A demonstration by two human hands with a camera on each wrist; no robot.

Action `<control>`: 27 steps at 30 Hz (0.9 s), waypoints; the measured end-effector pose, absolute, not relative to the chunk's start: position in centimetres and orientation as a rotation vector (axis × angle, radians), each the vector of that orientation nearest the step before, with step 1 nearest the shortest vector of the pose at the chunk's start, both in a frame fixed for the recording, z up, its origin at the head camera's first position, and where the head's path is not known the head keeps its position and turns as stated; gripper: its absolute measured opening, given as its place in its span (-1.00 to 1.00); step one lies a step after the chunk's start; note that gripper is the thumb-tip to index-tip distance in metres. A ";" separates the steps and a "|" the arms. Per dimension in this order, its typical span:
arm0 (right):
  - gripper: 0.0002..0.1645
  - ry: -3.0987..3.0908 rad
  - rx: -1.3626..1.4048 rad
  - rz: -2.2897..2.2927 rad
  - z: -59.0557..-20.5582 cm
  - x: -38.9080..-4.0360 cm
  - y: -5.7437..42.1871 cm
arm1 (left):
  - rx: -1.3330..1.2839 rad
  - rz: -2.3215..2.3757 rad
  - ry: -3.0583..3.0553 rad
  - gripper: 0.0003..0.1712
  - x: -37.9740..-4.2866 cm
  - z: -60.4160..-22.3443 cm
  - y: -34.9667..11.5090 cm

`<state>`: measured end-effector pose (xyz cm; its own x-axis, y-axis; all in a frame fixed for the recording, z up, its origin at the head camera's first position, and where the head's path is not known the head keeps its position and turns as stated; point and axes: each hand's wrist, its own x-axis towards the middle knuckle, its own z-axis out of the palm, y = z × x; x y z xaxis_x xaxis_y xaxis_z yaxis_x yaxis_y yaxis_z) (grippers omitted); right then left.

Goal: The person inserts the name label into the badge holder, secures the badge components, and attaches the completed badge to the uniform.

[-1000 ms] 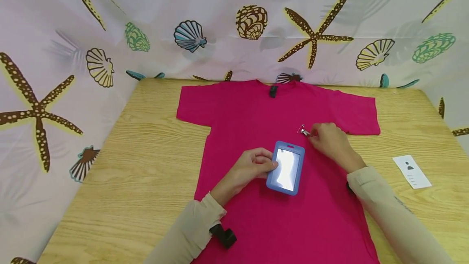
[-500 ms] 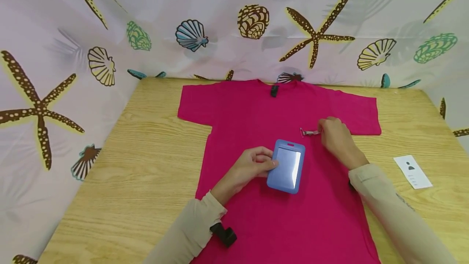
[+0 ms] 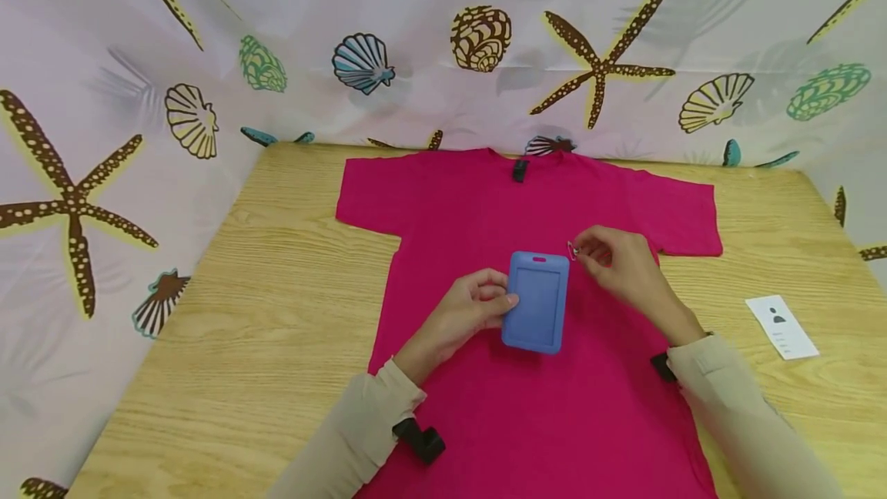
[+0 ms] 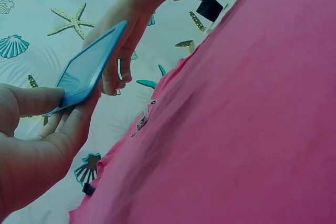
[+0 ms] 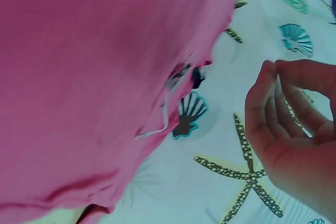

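My left hand (image 3: 464,306) pinches the blue ID badge holder (image 3: 535,303) by its left edge, thumb in front, above a magenta T-shirt (image 3: 478,222). In the left wrist view the badge holder (image 4: 86,74) is tilted, with the fingers behind it. A small metal badge clip (image 4: 140,121) lies on the shirt. My right hand (image 3: 617,260) hovers just over that clip and partly covers it in the head view. Seen from the right wrist, the right hand (image 5: 283,114) has loosely bent fingers and nothing visible between its tips, apart from the clip and its thin pale strap (image 5: 165,106).
A white card with a printed person icon (image 3: 781,327) lies on the wooden table (image 3: 277,276) to the right of the shirt. A small black piece (image 3: 520,170) sits at the collar. Behind the table hangs a seashell-patterned cloth (image 3: 416,14).
My right hand has shifted left over the clip, away from the strap end where it was half a second ago. The badge holder has risen slightly and turned, losing its bright reflection.
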<state>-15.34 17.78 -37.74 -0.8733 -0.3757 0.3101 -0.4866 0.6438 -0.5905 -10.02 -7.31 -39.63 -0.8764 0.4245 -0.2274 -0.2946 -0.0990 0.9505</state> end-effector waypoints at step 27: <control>-0.64 -2.435 1.066 1.657 -37.0 -12.5 16.2 | 0.241 1.891 0.679 -0.46 -9.3 -39.1 -7.4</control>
<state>-12.48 16.24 -37.03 -0.7684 -0.5241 0.3672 -0.5340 0.2091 -0.8192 -9.26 -7.41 -39.06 -0.4169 0.8978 -0.1417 -0.7829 -0.2755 0.5578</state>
